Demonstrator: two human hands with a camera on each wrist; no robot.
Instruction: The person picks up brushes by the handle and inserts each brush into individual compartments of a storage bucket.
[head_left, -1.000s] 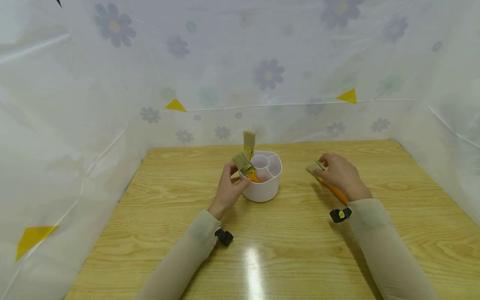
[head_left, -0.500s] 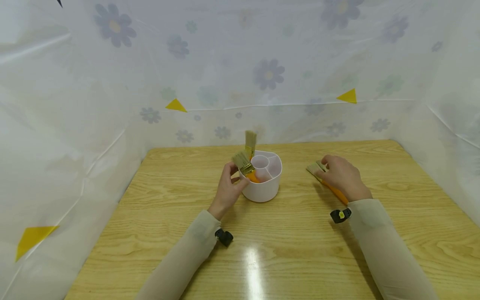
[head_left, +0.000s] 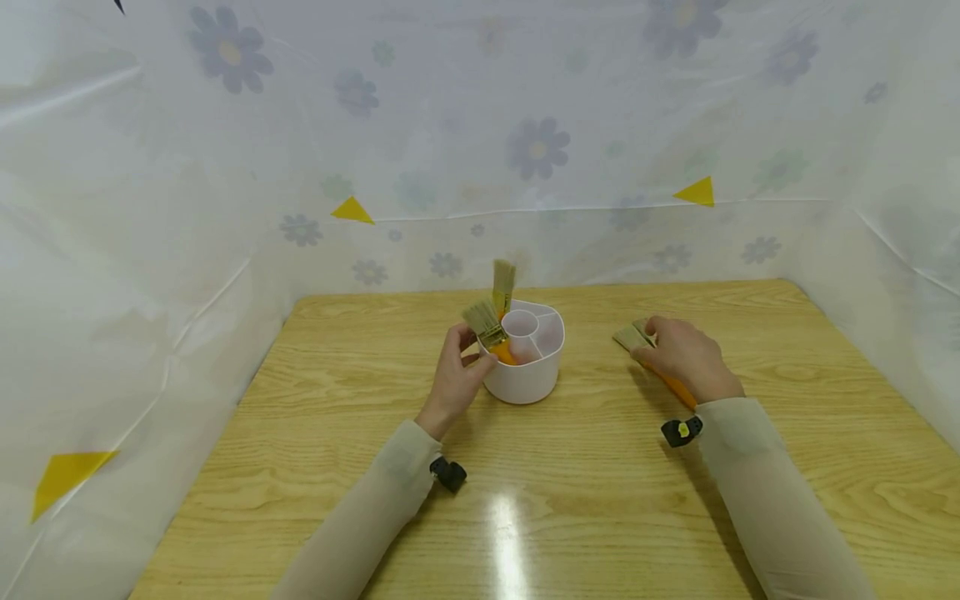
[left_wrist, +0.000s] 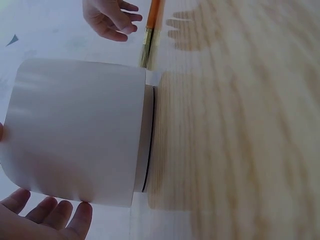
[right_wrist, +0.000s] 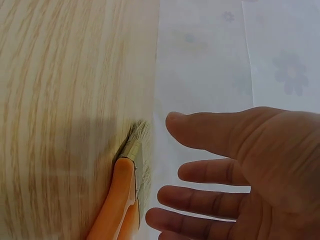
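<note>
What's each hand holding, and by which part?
The left hand grips the white container by its side wall near the rim. The right hand holds nothing.

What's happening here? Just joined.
A person's left hand holds a white divided holder on the table, with two upright brushes leaning in it, bristles up. The right hand hovers over what look like two orange-handled brushes lying on the table to the holder's right. It isn't gripping them.
</note>
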